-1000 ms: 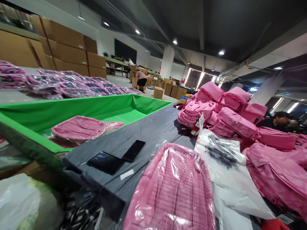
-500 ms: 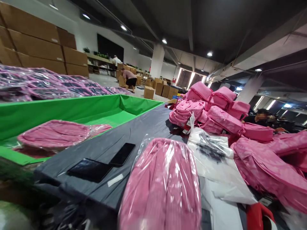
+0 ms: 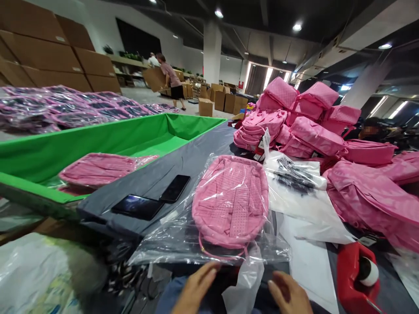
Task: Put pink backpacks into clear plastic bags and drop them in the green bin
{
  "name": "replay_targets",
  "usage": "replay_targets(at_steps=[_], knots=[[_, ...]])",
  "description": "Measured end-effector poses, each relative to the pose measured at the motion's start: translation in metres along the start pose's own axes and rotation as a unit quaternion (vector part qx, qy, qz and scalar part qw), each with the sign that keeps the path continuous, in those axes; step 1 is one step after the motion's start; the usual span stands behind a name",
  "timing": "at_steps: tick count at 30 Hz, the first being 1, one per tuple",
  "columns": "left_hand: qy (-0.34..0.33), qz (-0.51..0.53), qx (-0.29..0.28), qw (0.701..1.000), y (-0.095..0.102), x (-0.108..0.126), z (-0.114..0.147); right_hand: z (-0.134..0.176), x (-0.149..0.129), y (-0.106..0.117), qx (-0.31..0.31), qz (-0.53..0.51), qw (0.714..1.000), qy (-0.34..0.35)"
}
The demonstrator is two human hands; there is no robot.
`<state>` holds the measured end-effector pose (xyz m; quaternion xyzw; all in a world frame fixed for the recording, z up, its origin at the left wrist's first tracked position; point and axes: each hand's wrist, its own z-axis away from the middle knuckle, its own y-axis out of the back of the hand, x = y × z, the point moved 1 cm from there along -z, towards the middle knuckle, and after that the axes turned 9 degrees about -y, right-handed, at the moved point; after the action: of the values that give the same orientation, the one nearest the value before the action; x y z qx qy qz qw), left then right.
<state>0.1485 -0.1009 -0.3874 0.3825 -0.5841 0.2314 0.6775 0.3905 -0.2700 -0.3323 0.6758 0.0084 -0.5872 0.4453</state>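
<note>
A pink backpack (image 3: 231,200) lies flat in a clear plastic bag (image 3: 170,240) on the grey-covered table in front of me, its straps facing up. The bag's end reaches the near table edge. My left hand (image 3: 199,285) is just below that edge, fingers stretched out and close to the plastic. To the right, my right hand (image 3: 290,292) is held with thumb and fingers apart, nothing in it. Between both hands hangs a whitish translucent plastic piece (image 3: 245,281). Beside the backpack lie two dark phones (image 3: 176,188) and a stack of plastic bags (image 3: 304,209).
A green bin (image 3: 81,135) at left holds another bagged pink backpack (image 3: 98,169). Pink backpacks (image 3: 304,117) are piled at right. A red tape dispenser (image 3: 348,274) sits at the near right. Behind are cartons (image 3: 42,52) and a person (image 3: 172,78) handling a box.
The bagged backpack now lies farther from me, its whole outline and the bag's near end showing. Both my hands have come into view. The person behind has straightened up with a carton.
</note>
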Motion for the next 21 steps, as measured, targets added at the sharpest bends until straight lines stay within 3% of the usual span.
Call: replay_targets(at_steps=[3,6,9,12,15,18,21], knots=[[-0.043,0.005,-0.031,0.999,-0.048,0.016,-0.011,0.024,-0.014,-0.031,0.047,0.056,0.997,0.037],[-0.034,-0.014,-0.047,0.998,-0.071,0.023,-0.021,0.025,-0.015,-0.050,0.034,0.096,0.992,0.074],[-0.025,-0.021,-0.076,0.997,-0.079,0.029,-0.026,0.016,0.011,-0.038,0.013,0.106,0.991,0.077],[-0.035,0.015,-0.080,0.996,-0.077,0.043,-0.024,0.012,0.038,-0.001,0.037,0.142,0.986,0.079],[-0.025,0.101,-0.079,0.992,-0.072,0.058,-0.021,0.018,0.041,0.024,0.057,0.220,0.961,0.159],[0.007,0.151,-0.065,0.986,-0.077,0.066,-0.020,0.030,0.027,0.016,0.058,0.302,0.919,0.246],[0.007,0.180,-0.074,0.981,-0.091,0.072,-0.022,0.036,0.007,-0.001,0.158,0.379,0.868,0.280]])
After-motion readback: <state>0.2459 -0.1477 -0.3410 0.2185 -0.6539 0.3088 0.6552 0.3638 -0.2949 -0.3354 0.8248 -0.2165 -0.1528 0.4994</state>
